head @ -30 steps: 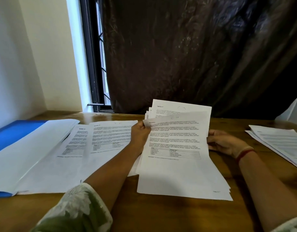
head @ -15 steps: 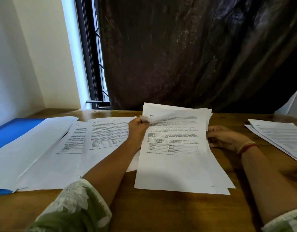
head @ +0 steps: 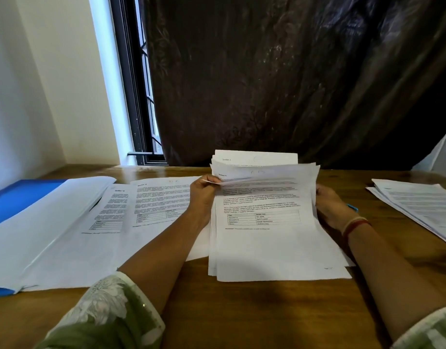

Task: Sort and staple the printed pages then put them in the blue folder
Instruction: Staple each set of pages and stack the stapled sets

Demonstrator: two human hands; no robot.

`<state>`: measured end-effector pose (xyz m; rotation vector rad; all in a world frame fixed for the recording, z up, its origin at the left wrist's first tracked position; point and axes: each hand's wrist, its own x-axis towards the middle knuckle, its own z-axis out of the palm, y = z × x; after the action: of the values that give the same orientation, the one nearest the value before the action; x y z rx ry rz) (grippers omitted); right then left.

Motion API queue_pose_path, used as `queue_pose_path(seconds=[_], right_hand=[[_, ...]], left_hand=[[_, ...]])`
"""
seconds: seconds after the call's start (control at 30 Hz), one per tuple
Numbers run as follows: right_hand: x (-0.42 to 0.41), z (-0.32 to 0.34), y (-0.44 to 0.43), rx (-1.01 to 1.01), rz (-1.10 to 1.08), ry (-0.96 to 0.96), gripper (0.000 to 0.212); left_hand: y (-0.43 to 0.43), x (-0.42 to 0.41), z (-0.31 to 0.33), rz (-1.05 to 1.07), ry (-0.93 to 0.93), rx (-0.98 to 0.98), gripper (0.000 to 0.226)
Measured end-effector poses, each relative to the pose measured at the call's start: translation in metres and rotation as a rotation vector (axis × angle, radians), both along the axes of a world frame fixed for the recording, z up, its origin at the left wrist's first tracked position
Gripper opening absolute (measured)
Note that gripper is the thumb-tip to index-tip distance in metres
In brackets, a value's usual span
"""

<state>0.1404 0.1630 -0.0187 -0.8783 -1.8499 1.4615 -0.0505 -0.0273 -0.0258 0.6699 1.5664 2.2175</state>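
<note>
White printed pages [head: 267,238] sit in a loose stack on the wooden table [head: 242,313], directly in front of the person. The stack's long axis runs away from the body, and its far end is fanned up off the wood. The left hand [head: 204,197] pinches the far left corner of the top sheets and peels them up. The right hand [head: 330,207] holds the stack's right edge; its fingertips are hidden under the paper, so that grip is my reading, not a plain sight.

Headings beginning "Section" show on the lifted sheets, though the numbers are too blurred to trust. The top page carries a small table with a column that seems to read "Sample Value".

Just left of the stack lie sorted sheets [head: 151,205], headed what looks like "Section 14" and "Section 15". The blue folder [head: 20,197] lies open beyond them, well left of the stack. The left hand is therefore nearer to it, and any sheet bound that way travels sideways across those pages. Well to the stack's right rests another pile [head: 418,210]. A small blue object [head: 352,208] peeks out beside the right hand, but too little of it shows to name it.
</note>
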Motion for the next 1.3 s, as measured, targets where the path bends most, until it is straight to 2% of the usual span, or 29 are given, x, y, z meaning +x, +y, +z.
queue_pose_path(seconds=[0.07, 0.17, 0.33, 0.5, 0.67, 0.77, 0.87, 1.0, 1.17, 1.23, 1.3], right_hand=[[-0.001, -0.001, 0.001, 0.024, -0.063, -0.013, 0.025], [-0.004, -0.001, 0.002, 0.02, -0.122, -0.011, 0.025], [-0.004, -0.004, 0.001, -0.002, -0.146, 0.025, 0.02], [-0.001, -0.005, -0.001, -0.008, -0.09, 0.104, 0.017], [-0.004, -0.003, -0.001, -0.019, -0.077, 0.129, 0.013], [-0.003, 0.003, -0.004, -0.007, -0.2, 0.261, 0.013], [0.006, 0.018, -0.007, 0.099, -0.344, 0.324, 0.005], [0.016, 0.046, -0.01, 0.363, -0.51, 0.318, 0.016], [0.023, 0.118, -0.014, 0.697, -0.621, 0.395, 0.028], [0.024, 0.149, -0.013, 0.756, -0.657, 0.451, 0.027], [0.024, 0.176, -0.011, 0.694, -0.69, 0.566, 0.025]], left_hand=[[-0.001, 0.001, 0.001, -0.019, -0.01, 0.006, 0.027], [-0.001, 0.0, 0.0, -0.037, -0.05, 0.023, 0.018], [0.0, -0.001, -0.002, -0.027, -0.044, 0.008, 0.027], [-0.004, 0.002, -0.003, -0.104, 0.003, -0.051, 0.031], [-0.004, 0.002, -0.002, -0.117, -0.015, -0.049, 0.023], [-0.002, 0.002, -0.002, -0.095, -0.036, -0.073, 0.017], [-0.002, 0.004, 0.001, -0.079, -0.041, -0.125, 0.02], [-0.003, 0.006, 0.001, -0.058, -0.03, -0.144, 0.017], [0.0, 0.005, 0.001, -0.017, 0.033, -0.18, 0.005], [0.001, 0.005, -0.001, -0.012, 0.082, -0.214, 0.004], [0.001, 0.004, -0.002, -0.018, 0.109, -0.22, 0.006]])
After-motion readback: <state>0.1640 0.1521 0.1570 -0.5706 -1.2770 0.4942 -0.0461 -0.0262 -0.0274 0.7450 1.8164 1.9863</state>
